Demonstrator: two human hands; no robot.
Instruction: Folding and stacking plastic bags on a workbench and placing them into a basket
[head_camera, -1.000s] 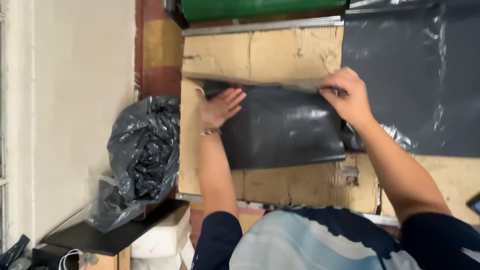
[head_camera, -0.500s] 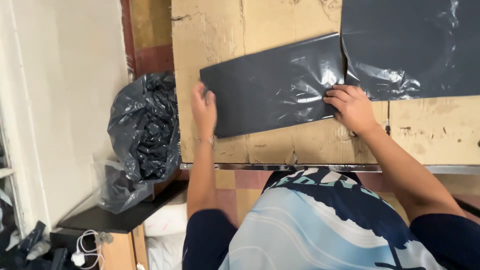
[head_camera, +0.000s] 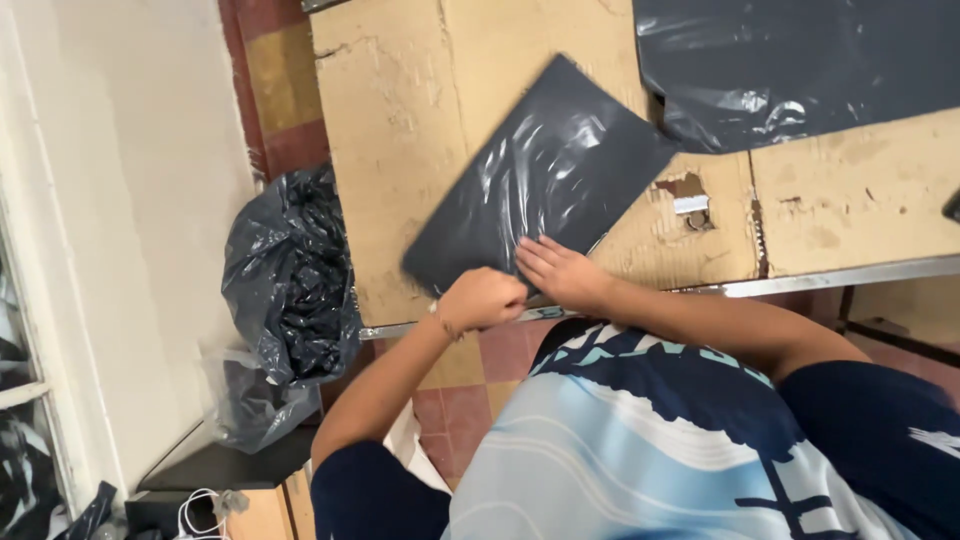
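Note:
A flat dark grey plastic mailer bag (head_camera: 545, 180) lies tilted on the cardboard-covered table (head_camera: 400, 150). My left hand (head_camera: 480, 298) is curled at the bag's near edge and pinches it. My right hand (head_camera: 560, 268) rests flat beside it, fingers spread on the bag's near corner. Both hands sit close together at the table's front edge.
A larger sheet of dark grey plastic (head_camera: 800, 60) covers the far right of the table. A metal clip (head_camera: 690, 205) shows in a torn hole in the cardboard. A full black rubbish bag (head_camera: 295, 280) stands on the floor at the left, by a white wall.
The grey bag has turned from lying level to a diagonal tilt and come nearer the front edge. Both hands moved from its two ends to its near edge, close together.

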